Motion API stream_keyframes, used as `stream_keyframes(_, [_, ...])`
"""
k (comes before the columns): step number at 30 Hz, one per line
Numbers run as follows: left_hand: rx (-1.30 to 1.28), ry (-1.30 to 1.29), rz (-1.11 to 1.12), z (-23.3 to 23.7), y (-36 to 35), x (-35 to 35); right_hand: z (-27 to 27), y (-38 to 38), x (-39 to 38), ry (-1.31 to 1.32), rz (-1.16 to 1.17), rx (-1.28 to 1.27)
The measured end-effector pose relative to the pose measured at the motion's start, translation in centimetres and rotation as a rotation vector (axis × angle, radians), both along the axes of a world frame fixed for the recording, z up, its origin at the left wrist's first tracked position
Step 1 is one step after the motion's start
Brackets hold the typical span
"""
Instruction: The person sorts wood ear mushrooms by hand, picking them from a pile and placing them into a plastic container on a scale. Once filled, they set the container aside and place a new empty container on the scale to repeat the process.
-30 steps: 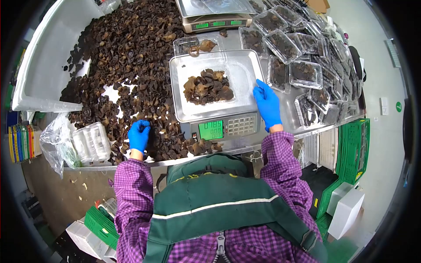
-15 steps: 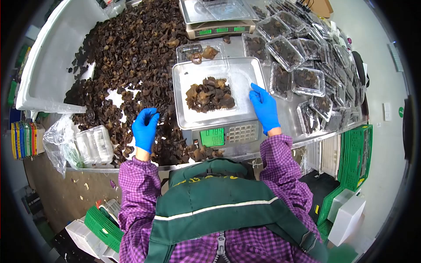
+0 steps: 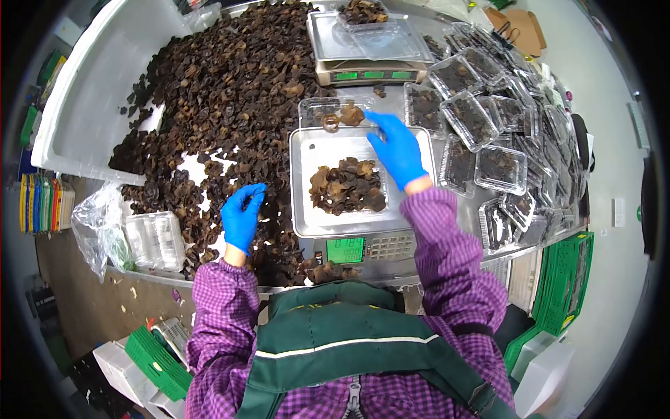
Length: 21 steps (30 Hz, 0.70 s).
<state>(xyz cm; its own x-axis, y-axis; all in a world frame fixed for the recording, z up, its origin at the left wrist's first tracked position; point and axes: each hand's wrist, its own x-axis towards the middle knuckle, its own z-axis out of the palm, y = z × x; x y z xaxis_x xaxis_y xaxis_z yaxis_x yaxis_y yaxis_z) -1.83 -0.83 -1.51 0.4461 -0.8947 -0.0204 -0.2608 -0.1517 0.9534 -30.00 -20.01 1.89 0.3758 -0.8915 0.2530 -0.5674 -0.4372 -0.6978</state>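
Observation:
My right hand (image 3: 398, 148), in a blue glove, reaches over the back of the scale pan (image 3: 408, 220). Its thumb and fingers are apart, the fingertips beside brown wood ear mushrooms (image 3: 351, 115) at the clear plastic lid (image 3: 310, 112) behind the pan. On the pan, a heap of wood ear mushrooms (image 3: 347, 186) lies in a clear plastic tray whose edges barely show. The scale's display (image 3: 345, 250) glows green. My left hand (image 3: 241, 218), also gloved in blue, hovers over the large mushroom pile (image 3: 230, 77). Its fingers curl toward the thumb; whatever they hold is hidden.
Filled clear boxes (image 3: 471, 122) are stacked along the right. A second scale (image 3: 370, 66) stands at the back, carrying clear plastic and mushrooms. A white foam box (image 3: 105, 91) lies tipped at the left, with empty clear containers (image 3: 155, 241) in front and green crates (image 3: 564, 283) below right.
My right hand has left the pan's right edge and moved left and away from me, toward the lid behind it. My left hand stays over the pile. The view has shifted slightly.

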Motion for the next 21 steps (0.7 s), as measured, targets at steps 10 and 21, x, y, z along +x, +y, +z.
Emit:
stream_keyframes(10, [0.066, 0.386, 0.153, 0.2, -0.4, 0.0, -4.2, -3.8, 8.6, 0.445, 0.011, -0.094])
stream_keyframes(21, [0.102, 0.427, -0.024, -0.6, 2.5, -2.3, 1.2, -0.1, 4.0, -0.026, 0.029, 0.201])
